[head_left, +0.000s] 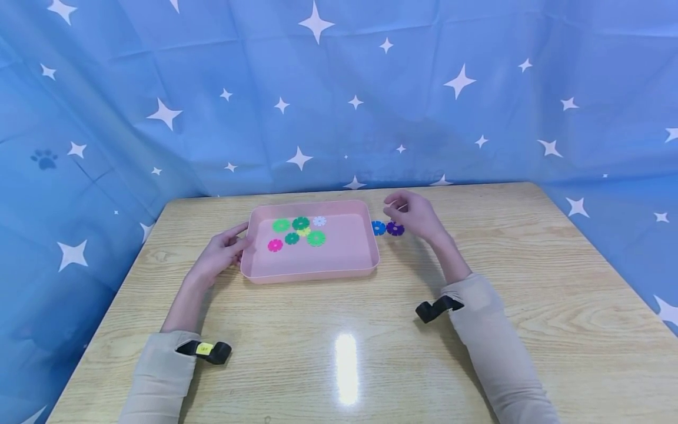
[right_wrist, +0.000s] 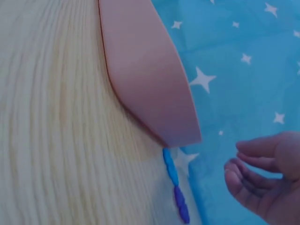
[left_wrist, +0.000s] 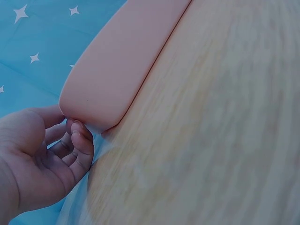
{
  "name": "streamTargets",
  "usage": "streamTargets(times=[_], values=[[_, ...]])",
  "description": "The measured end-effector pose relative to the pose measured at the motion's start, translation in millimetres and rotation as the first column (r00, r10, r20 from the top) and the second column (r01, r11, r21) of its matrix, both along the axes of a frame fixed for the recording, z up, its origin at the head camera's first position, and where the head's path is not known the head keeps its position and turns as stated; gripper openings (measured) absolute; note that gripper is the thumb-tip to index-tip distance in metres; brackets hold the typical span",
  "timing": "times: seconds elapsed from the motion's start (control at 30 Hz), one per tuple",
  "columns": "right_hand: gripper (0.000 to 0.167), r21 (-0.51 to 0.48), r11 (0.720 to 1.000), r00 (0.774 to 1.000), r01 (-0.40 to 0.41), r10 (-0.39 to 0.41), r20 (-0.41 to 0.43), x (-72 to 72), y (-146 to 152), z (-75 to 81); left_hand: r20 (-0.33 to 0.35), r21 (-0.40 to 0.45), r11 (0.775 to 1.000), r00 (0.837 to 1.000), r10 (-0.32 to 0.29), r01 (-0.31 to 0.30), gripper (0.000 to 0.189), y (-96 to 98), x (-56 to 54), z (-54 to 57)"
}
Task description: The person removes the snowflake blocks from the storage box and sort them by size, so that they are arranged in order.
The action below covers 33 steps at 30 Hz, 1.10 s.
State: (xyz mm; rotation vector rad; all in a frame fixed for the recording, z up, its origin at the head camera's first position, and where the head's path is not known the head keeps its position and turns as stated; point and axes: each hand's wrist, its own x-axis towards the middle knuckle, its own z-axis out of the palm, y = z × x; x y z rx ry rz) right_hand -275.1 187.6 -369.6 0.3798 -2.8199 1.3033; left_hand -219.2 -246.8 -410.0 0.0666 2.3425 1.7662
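Note:
A shallow pink tray (head_left: pixel 344 253) sits on the table, its left end held by my left hand (head_left: pixel 219 253). The left wrist view shows those fingers (left_wrist: pixel 83 140) bent at the tray's corner. Beside the tray's right end lie a blue snowflake disc (head_left: pixel 378 228) and a purple snowflake disc (head_left: pixel 395 228), edge to edge; I cannot tell if they interlock. Near them, my right hand (head_left: pixel 415 217) hovers with loosely bent fingers and nothing in its grasp. Inside the tray are several more discs, including a pink disc (head_left: pixel 275 245), a white disc (head_left: pixel 319 221) and a light green disc (head_left: pixel 316 238).
Wood-grain tabletop (head_left: pixel 275 330) extends around the tray and toward the front. A blue cloth with white stars (head_left: pixel 339 118) hangs behind the table and along its sides. Black straps with small cameras (head_left: pixel 439 308) are worn on both wrists.

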Motion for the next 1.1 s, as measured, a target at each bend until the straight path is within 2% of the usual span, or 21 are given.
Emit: streamTargets(times=[0.3,0.43,0.6,0.93,1.1], values=[[0.028,-0.033,0.995,0.994,-0.095,0.093,-0.048,7.0,-28,8.2,0.003,0.003,1.000,1.000,0.002,-0.002,0.061,-0.8,-0.4,0.0],[0.030,-0.070,0.987,0.989,-0.147,0.145,-0.031,8.1,-43,5.6,0.003,0.006,1.000,1.000,0.005,-0.005,0.061,-0.5,-0.2,-0.2],[0.031,-0.100,0.980,0.985,-0.173,0.173,-0.008,9.8,-61,2.5,0.003,0.008,1.000,1.000,0.009,-0.009,0.061,-0.5,-0.8,-1.3],[0.027,-0.115,0.971,0.977,-0.210,0.211,0.000,4.8,-89,-14.5,0.011,0.010,1.000,1.000,0.015,-0.015,0.060,-1.6,-2.9,-2.7],[0.026,-0.076,0.974,0.974,-0.215,0.219,0.059,7.8,-101,-19.5,0.010,0.013,1.000,1.000,0.009,-0.009,0.060,-1.7,-3.1,-2.8]])
